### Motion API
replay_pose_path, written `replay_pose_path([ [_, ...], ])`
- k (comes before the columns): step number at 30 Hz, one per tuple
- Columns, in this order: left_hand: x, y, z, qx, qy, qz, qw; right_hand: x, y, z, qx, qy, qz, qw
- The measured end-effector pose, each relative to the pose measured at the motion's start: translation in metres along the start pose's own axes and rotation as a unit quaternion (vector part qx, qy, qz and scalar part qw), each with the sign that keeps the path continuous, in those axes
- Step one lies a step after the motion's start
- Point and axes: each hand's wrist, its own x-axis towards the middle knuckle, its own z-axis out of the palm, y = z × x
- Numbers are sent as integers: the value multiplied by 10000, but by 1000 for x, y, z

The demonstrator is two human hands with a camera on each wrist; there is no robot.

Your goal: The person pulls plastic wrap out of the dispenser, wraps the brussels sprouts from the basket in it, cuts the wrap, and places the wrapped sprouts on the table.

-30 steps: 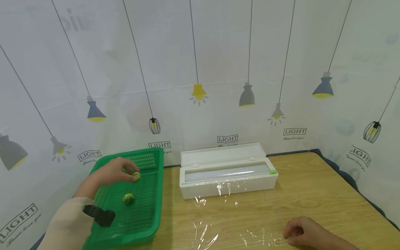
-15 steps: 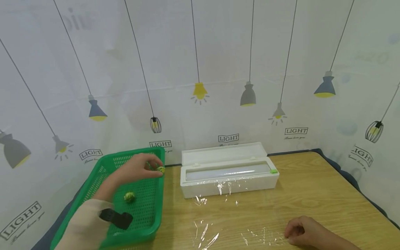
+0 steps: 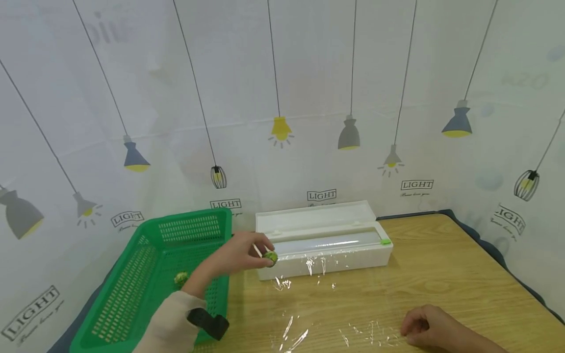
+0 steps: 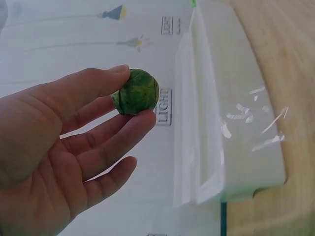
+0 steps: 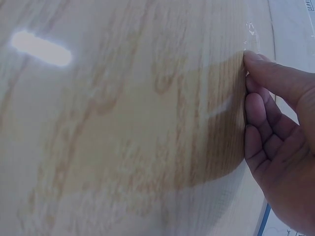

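Note:
Between thumb and fingertips, my left hand (image 3: 242, 252) pinches a green Brussels sprout (image 3: 270, 258), just in front of the left end of a white cling film box (image 3: 335, 264). The left wrist view shows this Brussels sprout (image 4: 139, 92) close up, with the lower fingers loosely bent. Clear cling film (image 3: 296, 338) stretches from the box toward me over the table, seen mostly by its glints. At the front right, my right hand (image 3: 430, 327) rests low with curled fingers, pinching the film's edge; in the right wrist view its thumb and forefinger (image 5: 256, 56) meet there.
A green plastic basket (image 3: 226, 220) stands at the left, and another Brussels sprout (image 3: 180, 279) lies in it, partly behind my left forearm. The box lid (image 3: 315, 218) is raised against the printed backdrop. Wooden tabletop (image 3: 441, 260) extends to the right.
My left hand has carried the Brussels sprout rightward from over the basket, across its rim, to the front of the box. The right hand has stayed in place.

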Motion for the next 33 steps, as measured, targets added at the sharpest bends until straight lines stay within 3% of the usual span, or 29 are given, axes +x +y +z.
replay_pose_path([
  [9,19,2,50,-499,-33,-40,9987,-2,1,1,-33,105,224,9997],
  [14,27,2,76,-753,12,-196,9970,-2,1,0,-67,67,112,9999],
  [23,41,-4,126,-1180,118,-411,9921,0,4,2,-80,31,-719,9974],
  [28,48,-11,149,-1081,366,-478,9923,1,5,2,-36,30,-709,9975],
  [33,48,-11,159,-628,471,-474,9958,1,5,2,-208,148,-519,9983],
])
